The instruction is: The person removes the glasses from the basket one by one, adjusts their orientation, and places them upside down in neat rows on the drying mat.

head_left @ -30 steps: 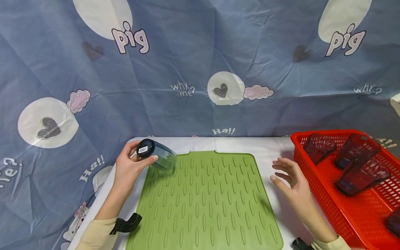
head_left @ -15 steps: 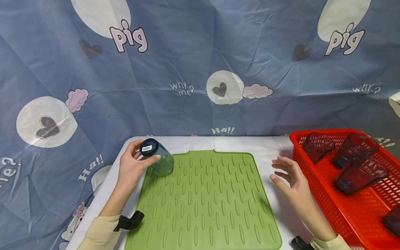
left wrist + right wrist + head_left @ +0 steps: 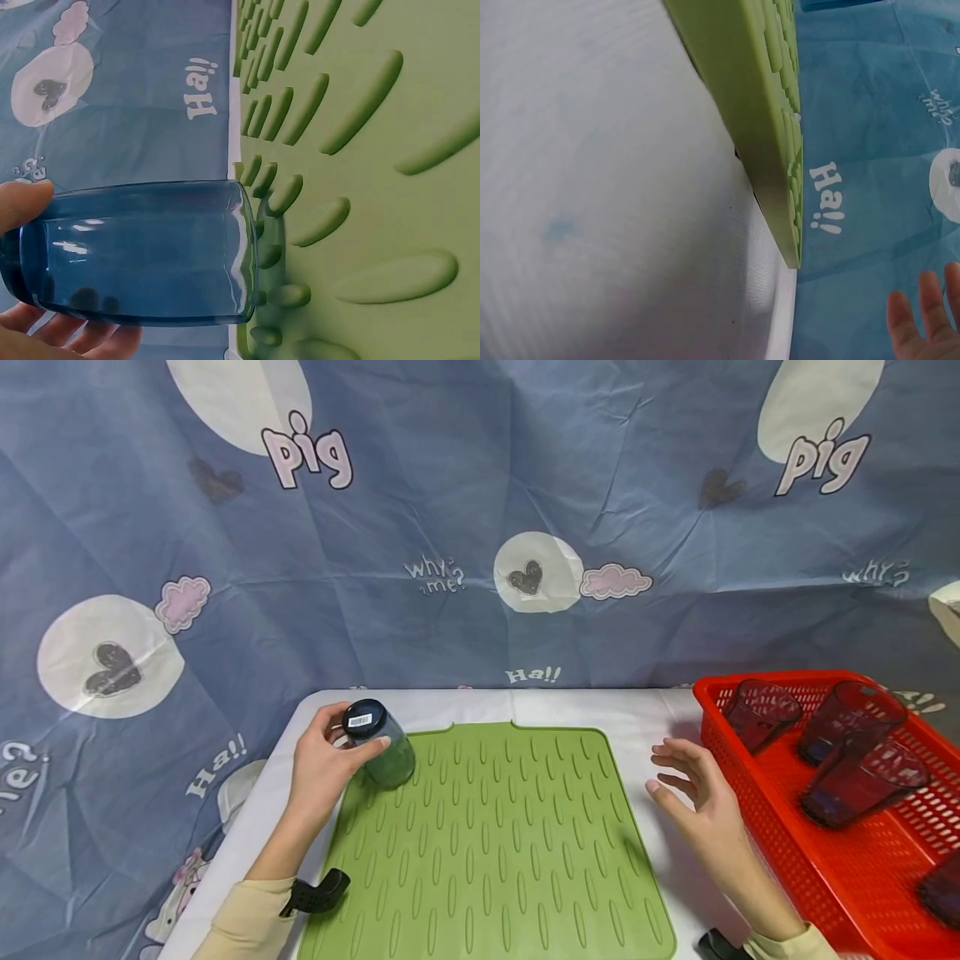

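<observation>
A clear bluish drinking glass (image 3: 392,762) is upside down at the far left corner of the green ridged mat (image 3: 495,852). Its dark base, with a white barcode label, faces up and tilts slightly left. My left hand (image 3: 318,768) grips the glass near that base, thumb on the near side and fingers behind. In the left wrist view the rim of the glass (image 3: 150,251) is at the mat's surface; whether it touches all round I cannot tell. My right hand (image 3: 699,802) holds nothing, fingers loosely bent, between the mat and the red basket (image 3: 780,835).
Several similar glasses lie or lean in the red basket at the right, one of them a tilted glass (image 3: 862,785) near its middle. A white cloth (image 3: 600,706) covers the table under the mat. Behind it hangs a blue printed curtain (image 3: 420,635).
My left hand has tipped the glass from a steep slant to nearly upright, base up, and lowered its rim to the mat. The right hand has stayed in place.
</observation>
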`<control>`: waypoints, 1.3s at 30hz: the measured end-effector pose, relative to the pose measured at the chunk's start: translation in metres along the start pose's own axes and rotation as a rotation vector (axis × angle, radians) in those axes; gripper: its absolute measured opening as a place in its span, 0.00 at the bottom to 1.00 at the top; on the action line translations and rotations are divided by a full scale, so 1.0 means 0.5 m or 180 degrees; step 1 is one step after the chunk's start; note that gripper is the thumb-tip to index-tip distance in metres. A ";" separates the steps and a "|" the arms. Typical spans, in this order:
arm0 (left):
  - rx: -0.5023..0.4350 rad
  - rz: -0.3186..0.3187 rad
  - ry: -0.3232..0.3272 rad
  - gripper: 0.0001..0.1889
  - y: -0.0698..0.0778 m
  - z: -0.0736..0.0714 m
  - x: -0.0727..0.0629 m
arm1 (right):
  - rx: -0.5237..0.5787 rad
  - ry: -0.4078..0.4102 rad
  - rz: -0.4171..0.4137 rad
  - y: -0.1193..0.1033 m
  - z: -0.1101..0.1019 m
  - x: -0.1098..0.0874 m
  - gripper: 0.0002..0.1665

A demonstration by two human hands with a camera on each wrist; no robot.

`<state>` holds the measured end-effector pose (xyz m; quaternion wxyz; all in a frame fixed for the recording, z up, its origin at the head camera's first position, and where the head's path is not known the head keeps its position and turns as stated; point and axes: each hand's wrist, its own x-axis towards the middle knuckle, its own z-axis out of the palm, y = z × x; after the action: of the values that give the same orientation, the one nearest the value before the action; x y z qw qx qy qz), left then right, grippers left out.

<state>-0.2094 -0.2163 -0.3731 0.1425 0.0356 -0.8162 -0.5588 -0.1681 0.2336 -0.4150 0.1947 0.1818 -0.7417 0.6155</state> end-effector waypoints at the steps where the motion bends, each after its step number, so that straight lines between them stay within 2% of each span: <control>1: 0.0022 -0.0008 0.0001 0.36 -0.002 0.001 0.000 | -0.0001 -0.0002 0.0002 0.000 0.000 0.000 0.33; 11: 0.0212 -0.0038 0.0022 0.37 -0.011 0.006 -0.001 | -0.0048 0.0010 0.0010 0.003 0.001 0.000 0.33; 18: 0.0330 0.0045 0.0042 0.37 -0.012 0.010 -0.005 | -0.0053 0.0001 -0.0009 0.004 0.001 0.000 0.33; 26: 0.0288 0.0101 0.0031 0.36 -0.014 0.015 -0.006 | -0.0075 0.0008 0.0007 0.003 0.002 -0.001 0.33; 39: 0.0260 0.0144 -0.0115 0.38 -0.019 0.009 -0.011 | -0.0110 -0.0002 -0.0003 0.001 0.006 -0.003 0.32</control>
<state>-0.2065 -0.2145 -0.3845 0.1388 0.0129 -0.8414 -0.5222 -0.1673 0.2308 -0.4165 0.1978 0.1789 -0.7522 0.6025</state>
